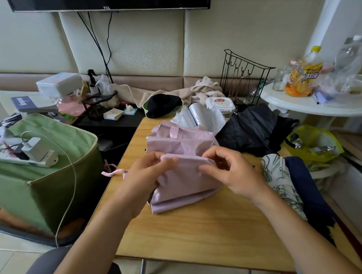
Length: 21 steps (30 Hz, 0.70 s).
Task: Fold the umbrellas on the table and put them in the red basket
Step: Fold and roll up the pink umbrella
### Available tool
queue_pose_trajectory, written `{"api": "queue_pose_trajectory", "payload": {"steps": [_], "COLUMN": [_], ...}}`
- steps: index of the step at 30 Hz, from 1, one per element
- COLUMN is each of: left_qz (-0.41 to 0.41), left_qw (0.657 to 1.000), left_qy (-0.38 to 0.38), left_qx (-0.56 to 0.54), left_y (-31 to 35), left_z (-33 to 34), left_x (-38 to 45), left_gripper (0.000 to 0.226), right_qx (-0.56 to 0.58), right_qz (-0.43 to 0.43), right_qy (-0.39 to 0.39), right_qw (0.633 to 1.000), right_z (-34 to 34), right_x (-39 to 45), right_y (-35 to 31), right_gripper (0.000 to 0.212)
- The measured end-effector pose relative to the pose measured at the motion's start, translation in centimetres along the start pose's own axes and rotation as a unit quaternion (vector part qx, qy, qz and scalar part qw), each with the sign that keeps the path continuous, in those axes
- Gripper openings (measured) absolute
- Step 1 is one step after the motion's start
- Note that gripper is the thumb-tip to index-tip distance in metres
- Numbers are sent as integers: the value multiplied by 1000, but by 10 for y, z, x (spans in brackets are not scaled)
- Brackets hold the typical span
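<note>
A pink umbrella (184, 180) lies half collapsed in the middle of the wooden table (206, 227), its canopy in loose pleats and its wrist strap trailing off the left edge. My left hand (148, 171) pinches one pink fabric fold at its left end. My right hand (230, 172) pinches the same fold at its right end. A black umbrella (252, 127) lies behind to the right, a silver one (198, 117) behind the pink. A leaf-patterned umbrella (279, 182) and a navy one (304, 191) lie along the table's right edge. No red basket is in view.
A green fabric box (47, 178) with a power strip and chargers on it stands left of the table. A white round side table (318, 106) with bottles is at the back right. A yellow bag (317, 143) sits right of the table. A black wire rack (245, 79) stands behind.
</note>
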<state>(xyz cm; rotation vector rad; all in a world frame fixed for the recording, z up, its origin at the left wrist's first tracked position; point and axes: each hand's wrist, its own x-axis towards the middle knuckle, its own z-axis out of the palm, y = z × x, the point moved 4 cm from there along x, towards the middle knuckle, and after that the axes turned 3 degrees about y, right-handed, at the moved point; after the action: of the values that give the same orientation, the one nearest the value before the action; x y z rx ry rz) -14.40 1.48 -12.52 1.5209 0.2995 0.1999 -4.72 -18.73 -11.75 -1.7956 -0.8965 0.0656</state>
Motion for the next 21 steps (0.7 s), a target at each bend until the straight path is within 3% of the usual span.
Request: {"api": "queue_pose_trajectory", "payload": {"steps": [3, 6, 12, 16, 19, 21], "left_qz": [-7, 31, 61, 56, 49, 41], "left_qw": [993, 980, 978, 979, 980, 981], "left_qy": [55, 116, 100, 109, 123, 130], "left_qx": [-104, -156, -170, -161, -150, -140], "left_y": [-3, -2, -8, -17, -20, -22], "left_z": [-1, -4, 1, 3, 5, 9], "left_x": [-11, -29, -63, -75, -78, -79], "left_gripper": [53, 58, 58, 39, 30, 27], "right_qx": [-9, -17, -26, 11, 27, -16], "right_qz": [2, -2, -1, 1, 23, 55], "right_qy": [-7, -25, -45, -6, 73, 53], "right_qw": [1000, 1000, 999, 1000, 997, 997], "right_z": [-4, -6, -9, -13, -25, -25], "right_x": [-8, -17, -38, -61, -72, -77], "right_y": [-2, -8, -13, -6, -4, 0], "right_gripper": [9, 10, 14, 31, 16, 14]}}
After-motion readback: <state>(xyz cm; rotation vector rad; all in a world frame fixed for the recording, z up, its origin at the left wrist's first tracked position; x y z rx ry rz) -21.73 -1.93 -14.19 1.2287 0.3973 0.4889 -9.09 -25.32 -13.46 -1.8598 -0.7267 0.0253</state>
